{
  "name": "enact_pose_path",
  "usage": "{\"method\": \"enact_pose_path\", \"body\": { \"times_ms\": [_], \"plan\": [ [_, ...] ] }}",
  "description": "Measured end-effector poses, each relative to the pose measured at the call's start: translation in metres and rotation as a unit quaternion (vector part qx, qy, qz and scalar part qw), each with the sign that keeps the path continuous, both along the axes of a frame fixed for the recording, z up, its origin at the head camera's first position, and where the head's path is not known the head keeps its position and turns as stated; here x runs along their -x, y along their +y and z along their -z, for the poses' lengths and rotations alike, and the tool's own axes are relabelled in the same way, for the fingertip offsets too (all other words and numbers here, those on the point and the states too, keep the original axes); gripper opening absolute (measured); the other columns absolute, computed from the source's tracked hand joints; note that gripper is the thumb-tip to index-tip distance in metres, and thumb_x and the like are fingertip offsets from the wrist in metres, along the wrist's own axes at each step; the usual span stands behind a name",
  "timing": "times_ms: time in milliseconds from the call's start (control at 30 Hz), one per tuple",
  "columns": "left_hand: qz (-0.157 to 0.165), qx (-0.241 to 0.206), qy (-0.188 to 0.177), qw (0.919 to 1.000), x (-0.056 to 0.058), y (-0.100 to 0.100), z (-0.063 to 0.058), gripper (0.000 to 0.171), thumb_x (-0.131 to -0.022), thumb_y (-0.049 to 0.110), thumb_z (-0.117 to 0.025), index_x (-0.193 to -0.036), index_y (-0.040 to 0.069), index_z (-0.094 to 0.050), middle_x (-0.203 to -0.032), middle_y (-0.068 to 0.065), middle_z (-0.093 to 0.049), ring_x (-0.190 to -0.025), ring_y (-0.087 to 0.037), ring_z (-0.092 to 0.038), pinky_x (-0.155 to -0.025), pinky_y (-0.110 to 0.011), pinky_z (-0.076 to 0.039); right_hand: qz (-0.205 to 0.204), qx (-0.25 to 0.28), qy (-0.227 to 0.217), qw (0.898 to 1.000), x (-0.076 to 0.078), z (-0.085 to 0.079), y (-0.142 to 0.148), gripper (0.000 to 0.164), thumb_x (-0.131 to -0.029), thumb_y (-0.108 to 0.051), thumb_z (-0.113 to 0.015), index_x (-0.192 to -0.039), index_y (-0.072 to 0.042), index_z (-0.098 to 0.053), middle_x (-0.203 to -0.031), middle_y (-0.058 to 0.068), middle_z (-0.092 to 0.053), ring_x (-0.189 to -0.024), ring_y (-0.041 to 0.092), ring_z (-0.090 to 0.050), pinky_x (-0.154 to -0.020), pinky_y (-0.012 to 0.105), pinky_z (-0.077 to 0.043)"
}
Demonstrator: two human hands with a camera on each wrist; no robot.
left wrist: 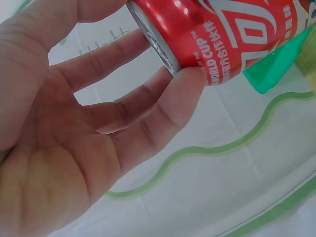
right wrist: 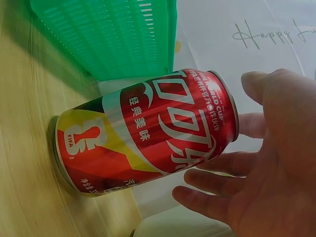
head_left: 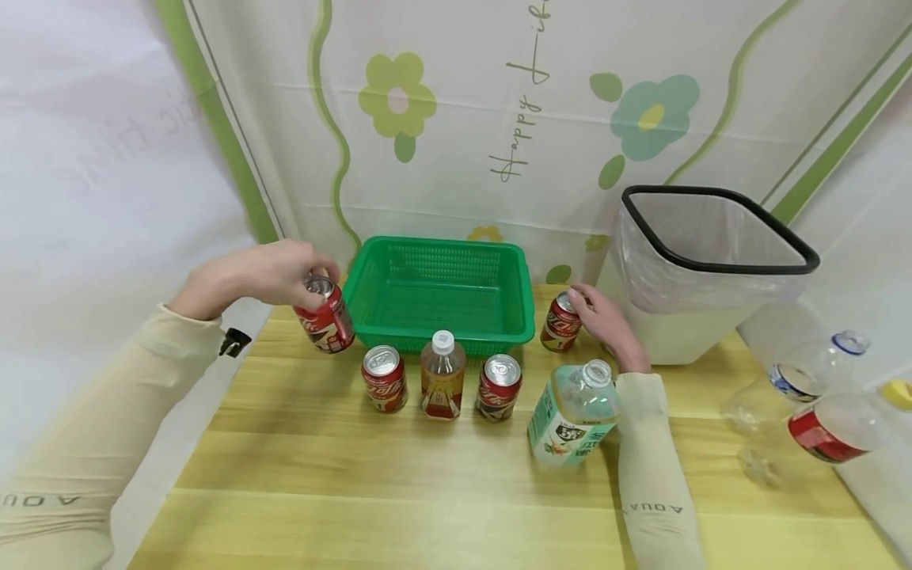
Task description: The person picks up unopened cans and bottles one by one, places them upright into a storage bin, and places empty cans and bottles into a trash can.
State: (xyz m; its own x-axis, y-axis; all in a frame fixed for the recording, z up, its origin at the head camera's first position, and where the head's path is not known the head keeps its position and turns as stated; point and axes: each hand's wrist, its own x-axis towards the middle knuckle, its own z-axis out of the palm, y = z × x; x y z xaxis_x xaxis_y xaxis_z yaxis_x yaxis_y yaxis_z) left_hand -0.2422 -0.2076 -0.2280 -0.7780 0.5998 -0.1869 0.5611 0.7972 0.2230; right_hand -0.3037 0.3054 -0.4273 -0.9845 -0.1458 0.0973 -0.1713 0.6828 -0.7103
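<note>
By the basket's left end, my left hand (head_left: 274,271) grips a red cola can (head_left: 331,324) near its top rim. The left wrist view has the fingertips at the rim of this can (left wrist: 217,34), with its lettered side showing. Over on the right, my right hand (head_left: 606,321) is at the top of another red cola can (head_left: 560,326). Its fingers and thumb are spread about the upper end of that can (right wrist: 148,133), which stands upright on the table. Between the two cans sits a green plastic basket (head_left: 438,342) with nothing in it.
In front of the basket stand a cola can (head_left: 385,384), a small amber drink bottle (head_left: 442,384) and another can (head_left: 497,392). A large pale-green bottle (head_left: 570,419) is near my right forearm. A lined bin (head_left: 663,317) and two clear bottles (head_left: 830,431) occupy the right side.
</note>
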Motion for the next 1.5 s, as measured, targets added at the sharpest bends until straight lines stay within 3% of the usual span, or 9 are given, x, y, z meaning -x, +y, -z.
{"method": "enact_pose_path", "body": {
  "times_ms": [300, 633, 933, 1133, 1500],
  "plan": [
    [0.001, 0.014, 0.007, 0.9999, 0.015, 0.013, -0.016, 0.025, -0.081, 0.011, -0.068, -0.106, 0.008, -0.067, -0.089, -0.005, -0.069, -0.076, -0.017, -0.059, -0.064, -0.029, -0.052, 0.005, -0.004, -0.003, 1.000, 0.000, 0.004, 0.003, 0.068, -0.103, -0.054, -0.035, -0.150, -0.005, -0.036, -0.152, 0.023, -0.040, -0.138, 0.043, -0.038, -0.114, 0.061, -0.034],
    [0.003, 0.032, -0.003, 0.9995, 0.042, 0.032, -0.016, 0.031, -0.081, 0.012, -0.063, -0.112, 0.006, -0.065, -0.103, -0.012, -0.067, -0.084, -0.022, -0.061, -0.068, -0.033, -0.054, 0.004, 0.007, -0.006, 1.000, -0.002, 0.010, 0.008, 0.067, -0.103, -0.053, -0.037, -0.151, -0.006, -0.035, -0.153, 0.023, -0.038, -0.138, 0.043, -0.038, -0.114, 0.060, -0.034],
    [-0.020, 0.052, -0.005, 0.9984, 0.075, 0.041, -0.001, 0.032, -0.084, 0.017, -0.062, -0.116, 0.010, -0.065, -0.116, -0.014, -0.066, -0.097, -0.026, -0.062, -0.078, -0.039, -0.055, 0.011, 0.000, 0.005, 1.000, -0.005, 0.008, 0.009, 0.066, -0.102, -0.054, -0.038, -0.150, -0.008, -0.038, -0.151, 0.021, -0.042, -0.139, 0.041, -0.038, -0.115, 0.060, -0.032],
    [-0.034, 0.053, -0.015, 0.9979, 0.098, 0.048, 0.015, 0.034, -0.085, 0.014, -0.061, -0.118, 0.006, -0.064, -0.112, -0.014, -0.063, -0.088, -0.024, -0.057, -0.071, -0.033, -0.052, 0.007, -0.014, 0.014, 1.000, -0.004, 0.011, 0.007, 0.062, -0.103, -0.050, -0.040, -0.147, -0.007, -0.041, -0.146, 0.021, -0.047, -0.135, 0.040, -0.043, -0.113, 0.058, -0.036],
    [-0.085, 0.033, -0.038, 0.9951, 0.125, 0.047, 0.047, 0.040, -0.087, 0.011, -0.059, -0.125, 0.003, -0.060, -0.120, -0.017, -0.060, -0.089, -0.025, -0.053, -0.070, -0.032, -0.047, 0.007, -0.006, 0.021, 1.000, 0.001, 0.009, 0.003, 0.057, -0.103, -0.047, -0.042, -0.145, -0.009, -0.044, -0.144, 0.020, -0.050, -0.133, 0.040, -0.046, -0.112, 0.057, -0.038]
  ]
}}
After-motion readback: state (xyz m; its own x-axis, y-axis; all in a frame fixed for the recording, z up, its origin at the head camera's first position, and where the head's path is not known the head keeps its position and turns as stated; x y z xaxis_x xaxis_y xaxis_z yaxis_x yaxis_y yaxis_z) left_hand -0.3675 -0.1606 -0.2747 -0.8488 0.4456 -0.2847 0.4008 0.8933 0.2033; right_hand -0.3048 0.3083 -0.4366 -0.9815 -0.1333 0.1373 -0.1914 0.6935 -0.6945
